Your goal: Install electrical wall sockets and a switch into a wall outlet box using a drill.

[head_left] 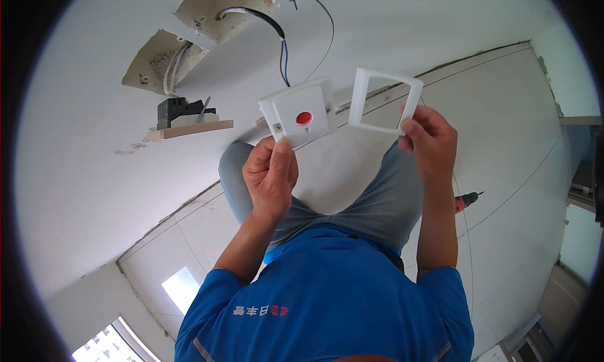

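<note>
My left hand [272,171] pinches the lower edge of a white wall panel with a red round button [296,113], its face turned up to me. A blue and a dark wire [285,63] run from behind the panel to a black cable that comes out of the wall. In my right hand [429,139] a white square frame [360,101] is gripped by its lower right corner, thumb on top. The frame is apart from the panel, to its right, and its middle is an open hole.
Two rough wall boxes [165,63] are cut into the white wall. From the lower one hangs a beige-faced socket [192,131] with a screw [204,109] standing on it. A red and black power drill [466,201] lies on the tiled floor by my right forearm. A window [110,343] shows lower left.
</note>
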Demonstrator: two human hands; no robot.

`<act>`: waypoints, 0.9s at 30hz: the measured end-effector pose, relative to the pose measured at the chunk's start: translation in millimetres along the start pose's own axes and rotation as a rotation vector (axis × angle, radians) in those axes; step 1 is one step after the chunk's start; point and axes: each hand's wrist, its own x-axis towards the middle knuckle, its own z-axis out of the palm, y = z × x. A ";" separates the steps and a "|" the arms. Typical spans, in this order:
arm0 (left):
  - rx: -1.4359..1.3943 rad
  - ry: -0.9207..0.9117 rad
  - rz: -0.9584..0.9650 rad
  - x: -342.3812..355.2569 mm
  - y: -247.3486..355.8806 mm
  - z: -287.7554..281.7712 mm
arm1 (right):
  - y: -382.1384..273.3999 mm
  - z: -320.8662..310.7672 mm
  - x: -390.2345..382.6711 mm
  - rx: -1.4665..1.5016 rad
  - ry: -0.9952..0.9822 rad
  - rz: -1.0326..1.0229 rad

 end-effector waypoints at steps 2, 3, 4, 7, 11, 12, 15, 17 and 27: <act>0.041 0.016 -0.022 1.7 4.1 5.2 | -14.9 8.6 -10.2 0.114 -0.072 -0.042; 0.051 0.022 -0.026 2.2 5.9 7.2 | -18.6 12.1 -11.4 0.196 -0.107 -0.051; 0.060 0.030 -0.030 2.5 8.0 8.9 | -21.5 15.2 -11.4 0.280 -0.146 -0.052; 0.057 0.033 -0.048 0.9 13.4 11.1 | -22.5 24.0 -9.9 0.333 -0.227 -0.040; -0.002 -0.023 -0.049 -5.2 21.5 11.5 | -20.6 37.4 -6.0 0.260 -0.293 -0.003; 0.006 -0.031 -0.045 -8.3 22.5 13.6 | -20.1 39.7 -5.3 0.255 -0.305 0.002; 0.068 -0.055 0.026 -14.0 26.2 17.5 | -18.6 48.2 -1.7 0.235 -0.321 0.032; 0.159 -0.065 0.069 -16.9 29.3 18.7 | -18.7 51.6 -2.3 0.226 -0.316 0.036; 0.418 -0.122 0.098 -20.2 40.2 19.5 | -37.3 57.6 -14.5 -0.056 -0.233 -0.100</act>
